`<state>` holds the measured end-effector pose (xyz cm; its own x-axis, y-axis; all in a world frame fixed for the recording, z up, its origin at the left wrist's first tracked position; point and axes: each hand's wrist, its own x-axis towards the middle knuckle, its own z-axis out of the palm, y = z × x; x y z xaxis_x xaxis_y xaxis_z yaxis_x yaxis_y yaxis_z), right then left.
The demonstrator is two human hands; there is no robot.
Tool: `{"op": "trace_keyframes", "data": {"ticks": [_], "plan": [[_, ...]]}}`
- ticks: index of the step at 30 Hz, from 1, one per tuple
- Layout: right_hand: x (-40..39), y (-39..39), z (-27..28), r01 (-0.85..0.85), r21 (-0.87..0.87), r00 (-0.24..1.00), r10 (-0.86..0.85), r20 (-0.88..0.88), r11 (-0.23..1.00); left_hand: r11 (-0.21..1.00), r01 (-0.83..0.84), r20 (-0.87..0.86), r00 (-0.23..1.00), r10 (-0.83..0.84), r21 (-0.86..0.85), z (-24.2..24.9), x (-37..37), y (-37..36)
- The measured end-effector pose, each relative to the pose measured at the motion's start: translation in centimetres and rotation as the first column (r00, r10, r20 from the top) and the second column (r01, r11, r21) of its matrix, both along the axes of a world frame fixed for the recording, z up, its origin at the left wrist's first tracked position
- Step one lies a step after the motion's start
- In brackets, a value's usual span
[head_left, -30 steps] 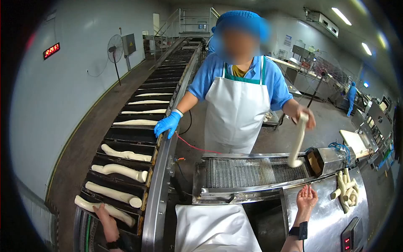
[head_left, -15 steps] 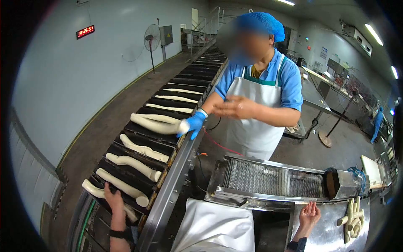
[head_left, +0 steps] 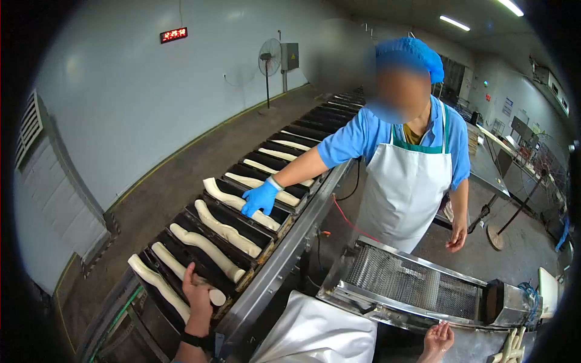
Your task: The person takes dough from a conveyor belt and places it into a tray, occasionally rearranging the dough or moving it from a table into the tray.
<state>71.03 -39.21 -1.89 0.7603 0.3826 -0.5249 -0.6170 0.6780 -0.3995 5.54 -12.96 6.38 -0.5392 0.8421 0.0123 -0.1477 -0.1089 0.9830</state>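
Observation:
My left hand [head_left: 198, 296] lies across a dough roll [head_left: 167, 255] in a dark pan on the line, its fingers stretched out and the cut end of the roll beside the palm. Another long dough strip [head_left: 158, 284] rests in the pan to its left, and a wavy dough roll [head_left: 209, 249] in the pan to its right. My right hand [head_left: 437, 340] is palm up with loosely bent fingers and nothing in it, above the metal table. Further right on that table is a pile of dough pieces [head_left: 512, 346].
Across the line, a co-worker's blue-gloved hand [head_left: 260, 197] rests on a dough strip. A metal rail [head_left: 275, 284] edges the pans. In front of the co-worker stands a mesh conveyor [head_left: 417, 284]. My white apron [head_left: 318, 333] shows below.
The view has turned left. My left hand has come over the dough roll beside it. The co-worker's gloved hand has moved from the rail onto a dough strip; the bare hand has dropped.

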Motion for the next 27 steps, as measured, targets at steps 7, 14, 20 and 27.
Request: {"op": "trace_keyframes", "data": {"ticks": [7, 14, 20, 27], "plan": [[-1.9, -0.5, 4.9, 0.001, 0.037, 0.995, -0.004, 0.097, 0.999, 0.965, -0.249, -0.912, 0.371, 0.176, 0.085, 1.2, -5.9, -2.7], [-0.3, -2.2, 4.0, 0.072, 0.038, 0.995, -0.074, 0.072, 0.997, 0.781, -0.574, -0.647, 0.697, 0.308, -0.246, -5.7, -27.3, -6.4], [0.4, -1.3, 3.9, 0.085, 0.056, 0.993, -0.090, 0.082, 0.995, 0.781, -0.480, -0.238, 0.877, 0.418, -0.400, -3.3, -29.5, -11.2], [-1.2, 0.5, 3.0, 0.021, 0.047, 0.998, -0.024, 0.057, 0.999, 0.661, -0.685, -0.947, 0.292, -0.135, -0.306, 6.1, -15.0, -12.2]]}}
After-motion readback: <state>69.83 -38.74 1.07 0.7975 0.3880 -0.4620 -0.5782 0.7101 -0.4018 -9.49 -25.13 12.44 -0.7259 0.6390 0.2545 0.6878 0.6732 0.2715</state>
